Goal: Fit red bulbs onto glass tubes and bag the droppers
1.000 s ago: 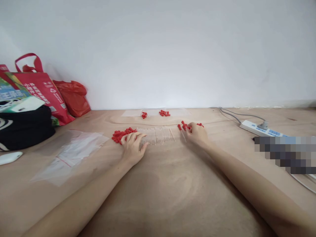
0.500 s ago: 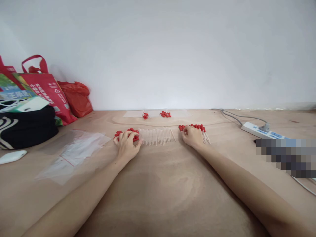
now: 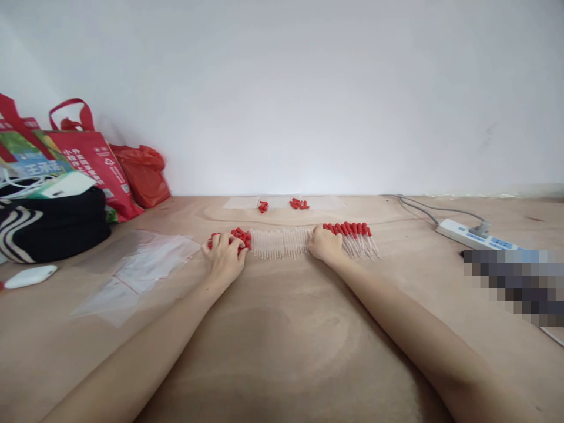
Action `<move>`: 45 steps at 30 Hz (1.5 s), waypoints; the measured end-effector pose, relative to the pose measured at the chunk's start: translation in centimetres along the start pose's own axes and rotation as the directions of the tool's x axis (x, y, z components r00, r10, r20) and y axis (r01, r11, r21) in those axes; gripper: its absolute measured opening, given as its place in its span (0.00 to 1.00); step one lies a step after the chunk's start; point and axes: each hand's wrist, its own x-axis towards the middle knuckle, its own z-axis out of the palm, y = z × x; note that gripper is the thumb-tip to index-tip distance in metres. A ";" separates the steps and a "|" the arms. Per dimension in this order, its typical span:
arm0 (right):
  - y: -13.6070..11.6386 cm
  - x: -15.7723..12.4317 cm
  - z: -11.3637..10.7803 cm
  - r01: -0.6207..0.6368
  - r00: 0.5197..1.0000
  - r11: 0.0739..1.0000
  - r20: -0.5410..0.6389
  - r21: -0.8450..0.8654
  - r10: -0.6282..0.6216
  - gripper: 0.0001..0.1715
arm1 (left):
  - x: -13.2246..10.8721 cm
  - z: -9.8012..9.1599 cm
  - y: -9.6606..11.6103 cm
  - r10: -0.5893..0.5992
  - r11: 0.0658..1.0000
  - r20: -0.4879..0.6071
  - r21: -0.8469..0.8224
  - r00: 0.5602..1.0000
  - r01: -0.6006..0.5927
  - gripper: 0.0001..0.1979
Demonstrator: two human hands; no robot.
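My left hand point(image 3: 225, 254) rests over a pile of small red caps point(image 3: 241, 236). Its fingers are curled in among them, with the thumb close to the forefinger and a cap at the fingertips. Right of the pile, thin pale sticks point(image 3: 279, 242) lie side by side in a row. At the right end of that row is my right hand point(image 3: 325, 243), its fingers closed; they hide whatever is between them. Just beyond it lie several pale sticks with red caps point(image 3: 352, 230) on their far ends, fanned slightly.
Clear plastic bags point(image 3: 141, 270) lie flat at left, near a white device point(image 3: 33, 276), a black bag point(image 3: 57, 226) and red bags point(image 3: 143, 173). More red caps point(image 3: 299, 204) lie on clear bags by the wall. A power strip point(image 3: 467, 234) with cables sits at right.
My right hand has moved left, from the capped sticks to the end of the row of bare sticks. My left hand stays at the caps, its thumb drawn in. The view has shifted slightly.
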 end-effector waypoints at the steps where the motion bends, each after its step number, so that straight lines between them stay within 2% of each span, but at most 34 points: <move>1: -0.1 0.0 0.0 0.003 1.000 1.000 0.002 -0.009 -0.003 0.16 | 0.0 -0.1 0.1 0.007 1.000 -0.006 0.002 1.000 -0.007 0.05; 7: -0.3 -0.5 -0.1 0.020 1.000 0.999 -0.021 -0.028 -0.020 0.16 | -0.4 -0.6 1.1 0.107 0.992 -0.066 -0.054 0.992 -0.111 0.04; 10: 0.8 -1.4 -0.1 0.117 0.985 0.993 -0.122 -0.010 -0.118 0.16 | -0.8 -1.0 1.9 0.185 0.966 -0.110 -0.163 0.977 -0.201 0.04; 12: 2.0 -2.5 0.0 0.266 0.941 0.963 -0.224 0.034 -0.252 0.16 | -1.1 -1.4 2.7 0.255 0.931 -0.149 -0.230 0.955 -0.284 0.05; 16: 4.5 -5.3 0.2 0.550 0.805 0.823 -0.353 0.143 -0.477 0.14 | -2.1 -2.1 4.9 0.401 0.845 -0.181 -0.306 0.898 -0.439 0.08; 19: 5.2 -6.9 0.0 0.661 0.724 0.734 -0.392 0.158 -0.568 0.12 | -2.6 -2.3 6.2 0.443 0.819 -0.122 -0.349 0.888 -0.456 0.10; 21: 5.2 -7.4 -0.2 0.695 0.694 0.703 -0.392 0.149 -0.604 0.11 | -2.7 -2.1 6.7 0.436 0.816 -0.085 -0.383 0.896 -0.433 0.10; 26: 4.5 -7.2 0.0 0.719 0.675 0.684 -0.365 0.127 -0.641 0.12 | -2.4 -1.8 6.6 0.407 0.811 -0.048 -0.441 0.912 -0.385 0.08; 33: 4.4 -7.3 -0.1 0.719 0.679 0.683 -0.337 0.128 -0.652 0.12 | -2.6 -2.0 6.7 0.414 0.796 -0.037 -0.470 0.909 -0.382 0.08; 38: 4.2 -7.4 -0.2 0.735 0.665 0.666 -0.331 0.129 -0.670 0.12 | -2.6 -2.0 6.8 0.406 0.784 -0.003 -0.513 0.914 -0.350 0.08; 45: 4.4 -6.9 -0.3 0.771 0.632 0.609 -0.348 0.189 -0.692 0.12 | -2.5 -1.9 6.5 0.454 0.732 -0.012 -0.565 0.891 -0.381 0.09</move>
